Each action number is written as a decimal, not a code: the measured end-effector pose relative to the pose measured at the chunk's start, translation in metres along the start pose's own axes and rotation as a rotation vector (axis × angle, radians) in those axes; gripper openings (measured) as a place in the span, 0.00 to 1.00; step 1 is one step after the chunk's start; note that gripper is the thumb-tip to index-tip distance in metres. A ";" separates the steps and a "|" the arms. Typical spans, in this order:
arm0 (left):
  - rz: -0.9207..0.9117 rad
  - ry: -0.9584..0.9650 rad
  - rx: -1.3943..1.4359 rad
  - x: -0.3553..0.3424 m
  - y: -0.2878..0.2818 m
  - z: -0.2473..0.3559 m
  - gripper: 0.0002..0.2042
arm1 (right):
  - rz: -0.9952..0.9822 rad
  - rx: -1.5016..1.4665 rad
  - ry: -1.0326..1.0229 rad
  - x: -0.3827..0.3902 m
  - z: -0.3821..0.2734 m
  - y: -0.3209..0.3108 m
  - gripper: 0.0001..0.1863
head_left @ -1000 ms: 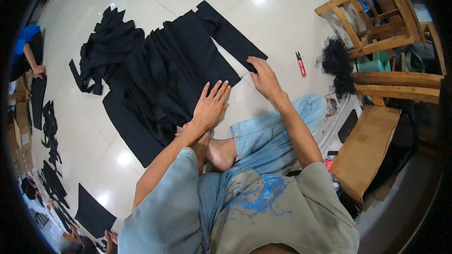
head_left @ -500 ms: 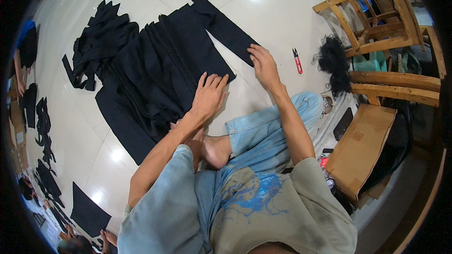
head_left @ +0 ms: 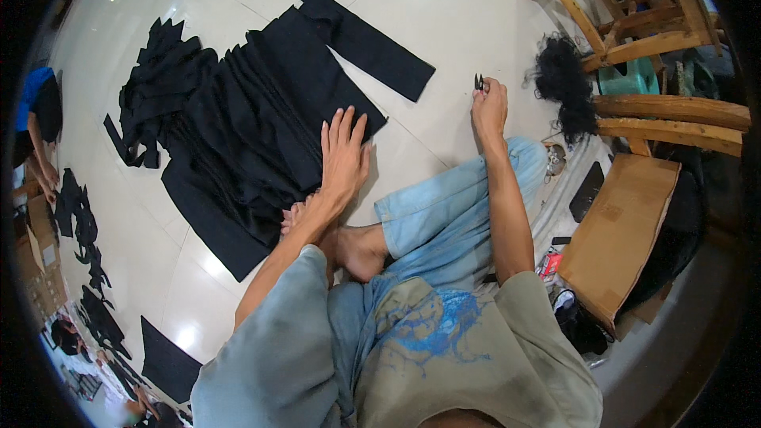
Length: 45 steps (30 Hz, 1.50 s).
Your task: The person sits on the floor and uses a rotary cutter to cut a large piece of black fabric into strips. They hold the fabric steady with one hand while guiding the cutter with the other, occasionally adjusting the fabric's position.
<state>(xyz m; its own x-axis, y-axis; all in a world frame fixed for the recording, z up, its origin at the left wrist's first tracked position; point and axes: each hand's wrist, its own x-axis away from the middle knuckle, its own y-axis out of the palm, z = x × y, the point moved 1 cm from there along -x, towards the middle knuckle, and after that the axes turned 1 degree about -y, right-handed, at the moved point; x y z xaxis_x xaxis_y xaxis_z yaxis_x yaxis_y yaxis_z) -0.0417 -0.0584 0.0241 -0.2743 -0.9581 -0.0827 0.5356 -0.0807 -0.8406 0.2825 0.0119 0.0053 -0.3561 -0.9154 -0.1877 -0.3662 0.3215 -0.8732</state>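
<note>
A black cloth garment (head_left: pixel 269 87) lies spread on the pale tiled floor in front of me, with one sleeve-like strip (head_left: pixel 380 51) stretched to the right. My left hand (head_left: pixel 345 147) rests flat on its near right edge, fingers extended. Off to the right of the cloth, my right hand (head_left: pixel 491 107) is closed around thread snips (head_left: pixel 479 82); their dark blades point away from me past the fingers, and the handle is hidden in the grip. At the garment's far left, a heap of black cloth pieces (head_left: pixel 162 71) with jagged edges adjoins it.
A tangle of black thread (head_left: pixel 563 83) lies beside wooden chairs (head_left: pixel 594 16) at the right. Nearer stands a cardboard piece (head_left: pixel 622 234), with a dark phone-like slab (head_left: pixel 587 192) beside it. More black cloth pieces (head_left: pixel 170 361) lie at left, where other people (head_left: pixel 40 123) sit.
My right hand has let go of the cloth strip, moved right and picked up the snips from the floor. My left hand stays on the garment, its fingers now straighter.
</note>
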 end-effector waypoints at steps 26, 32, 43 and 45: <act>-0.468 -0.367 0.720 -0.085 -0.012 -0.028 0.09 | -0.420 -1.156 0.582 0.049 -0.062 -0.009 0.10; -0.497 -0.476 0.986 -0.092 -0.002 -0.042 0.16 | -0.737 -1.265 0.620 0.094 -0.100 -0.010 0.17; -0.100 -0.031 0.045 -0.054 0.024 0.012 0.18 | -0.629 -0.996 0.476 0.094 -0.094 -0.003 0.19; -0.117 -0.079 0.116 -0.054 0.024 0.007 0.16 | -0.642 -1.003 0.490 0.096 -0.095 -0.003 0.18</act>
<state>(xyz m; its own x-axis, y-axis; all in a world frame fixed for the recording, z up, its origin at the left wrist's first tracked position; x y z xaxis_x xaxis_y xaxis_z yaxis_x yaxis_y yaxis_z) -0.0088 -0.0105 0.0123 -0.2790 -0.9585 0.0585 0.5933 -0.2200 -0.7743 0.1676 -0.0535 0.0327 -0.0748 -0.8578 0.5085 -0.9954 0.0945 0.0129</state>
